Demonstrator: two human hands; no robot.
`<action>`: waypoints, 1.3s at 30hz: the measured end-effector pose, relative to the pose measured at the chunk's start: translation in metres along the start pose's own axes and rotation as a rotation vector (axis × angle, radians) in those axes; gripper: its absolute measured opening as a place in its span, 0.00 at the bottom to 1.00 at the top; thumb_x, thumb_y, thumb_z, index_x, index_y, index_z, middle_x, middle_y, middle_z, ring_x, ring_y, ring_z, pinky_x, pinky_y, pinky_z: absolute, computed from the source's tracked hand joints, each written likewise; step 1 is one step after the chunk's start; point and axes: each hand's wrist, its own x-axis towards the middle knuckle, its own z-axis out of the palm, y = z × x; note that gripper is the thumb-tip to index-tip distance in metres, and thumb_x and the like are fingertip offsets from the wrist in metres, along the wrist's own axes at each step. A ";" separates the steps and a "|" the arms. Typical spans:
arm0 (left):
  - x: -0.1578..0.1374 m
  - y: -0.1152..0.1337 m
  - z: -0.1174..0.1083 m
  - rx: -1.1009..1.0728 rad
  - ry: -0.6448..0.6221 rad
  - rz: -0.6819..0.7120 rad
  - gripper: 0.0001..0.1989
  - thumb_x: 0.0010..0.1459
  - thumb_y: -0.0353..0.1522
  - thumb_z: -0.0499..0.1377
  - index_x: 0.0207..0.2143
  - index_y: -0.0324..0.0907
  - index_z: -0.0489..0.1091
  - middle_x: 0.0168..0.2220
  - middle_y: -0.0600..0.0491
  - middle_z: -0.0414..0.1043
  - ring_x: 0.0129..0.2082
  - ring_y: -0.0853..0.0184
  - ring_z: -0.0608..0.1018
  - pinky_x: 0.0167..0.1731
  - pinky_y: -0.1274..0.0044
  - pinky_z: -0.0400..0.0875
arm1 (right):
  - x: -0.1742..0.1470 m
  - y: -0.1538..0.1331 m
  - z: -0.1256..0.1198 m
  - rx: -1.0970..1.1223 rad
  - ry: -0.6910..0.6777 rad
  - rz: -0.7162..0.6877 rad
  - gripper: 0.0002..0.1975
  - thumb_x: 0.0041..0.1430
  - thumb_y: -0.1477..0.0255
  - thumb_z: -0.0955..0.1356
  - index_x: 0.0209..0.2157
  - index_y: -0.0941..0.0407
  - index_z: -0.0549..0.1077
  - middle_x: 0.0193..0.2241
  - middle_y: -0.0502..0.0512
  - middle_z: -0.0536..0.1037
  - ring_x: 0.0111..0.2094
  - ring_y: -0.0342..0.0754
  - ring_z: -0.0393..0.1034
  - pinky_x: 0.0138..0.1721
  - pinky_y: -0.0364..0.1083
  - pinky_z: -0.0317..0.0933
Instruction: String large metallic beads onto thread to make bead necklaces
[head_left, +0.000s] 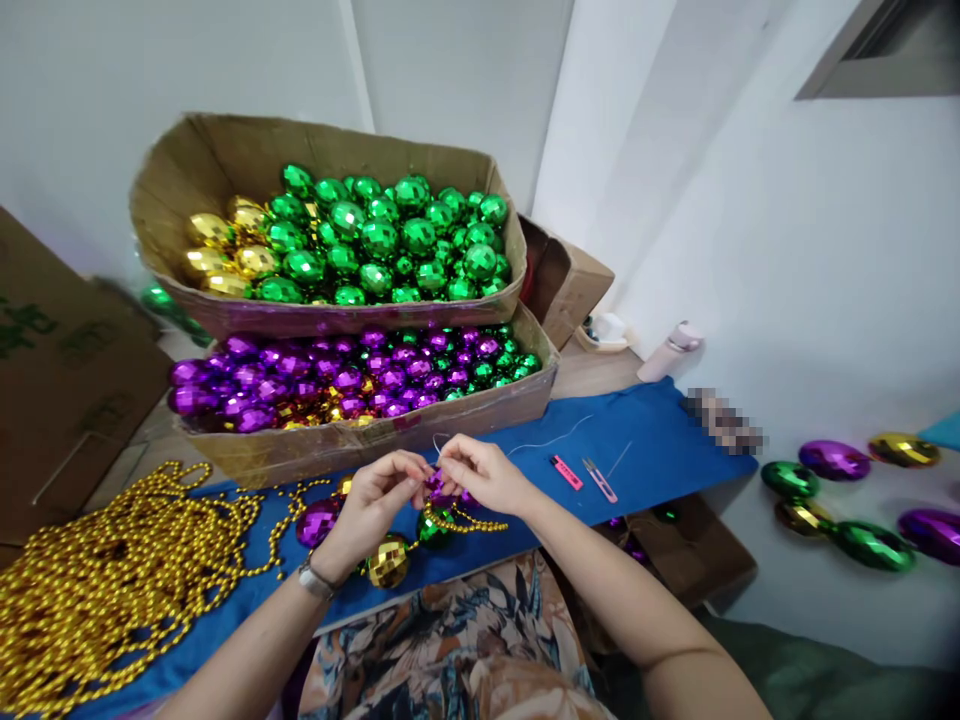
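Over the blue cloth, my left hand (379,500) and my right hand (484,475) meet fingertip to fingertip, both pinched closed. A thin white thread (551,440) loops up at my right fingertips and trails off to the right across the cloth. What my left fingertips grip is too small to make out. Shiny purple balls (439,485) show just under the fingers, partly hidden. Close below lie a gold faceted ball (388,562), a green ball (433,528) and a short strand of gold beads (472,524). Another purple ball (316,524) is beside my left wrist.
Gold bead strands (135,560) heap at left. Behind stand two stacked cardboard boxes, the upper box (315,135) with green and gold balls, the lower box (420,432) with purple, green and gold ones. A pink lighter (566,472), thread snips (600,481) and a bottle (670,352) are at right.
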 end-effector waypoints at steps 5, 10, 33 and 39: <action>-0.004 0.012 0.002 0.297 -0.036 0.127 0.10 0.62 0.31 0.53 0.28 0.40 0.70 0.36 0.52 0.67 0.26 0.72 0.73 0.30 0.77 0.69 | -0.002 -0.009 -0.005 -0.543 0.132 -0.167 0.06 0.65 0.69 0.63 0.40 0.55 0.69 0.27 0.48 0.74 0.29 0.41 0.70 0.34 0.40 0.61; -0.010 0.013 0.004 0.711 0.001 0.321 0.11 0.62 0.27 0.48 0.33 0.42 0.70 0.38 0.49 0.66 0.37 0.67 0.73 0.35 0.76 0.70 | -0.008 -0.008 -0.008 -1.057 0.055 -0.354 0.10 0.66 0.71 0.61 0.38 0.56 0.72 0.30 0.52 0.72 0.31 0.42 0.67 0.34 0.40 0.58; -0.003 0.010 -0.008 0.514 -0.060 0.167 0.07 0.58 0.33 0.58 0.29 0.43 0.74 0.37 0.49 0.70 0.37 0.64 0.73 0.40 0.73 0.70 | -0.003 -0.027 -0.019 -0.560 -0.094 -0.118 0.09 0.63 0.69 0.64 0.31 0.57 0.73 0.25 0.47 0.71 0.27 0.39 0.64 0.30 0.39 0.54; -0.017 0.018 -0.026 -0.238 -0.018 -0.048 0.13 0.51 0.36 0.58 0.16 0.41 0.67 0.51 0.45 0.70 0.59 0.47 0.63 0.56 0.57 0.62 | -0.015 -0.003 -0.033 0.172 0.196 0.066 0.10 0.62 0.65 0.64 0.31 0.56 0.68 0.25 0.47 0.70 0.28 0.40 0.66 0.32 0.40 0.61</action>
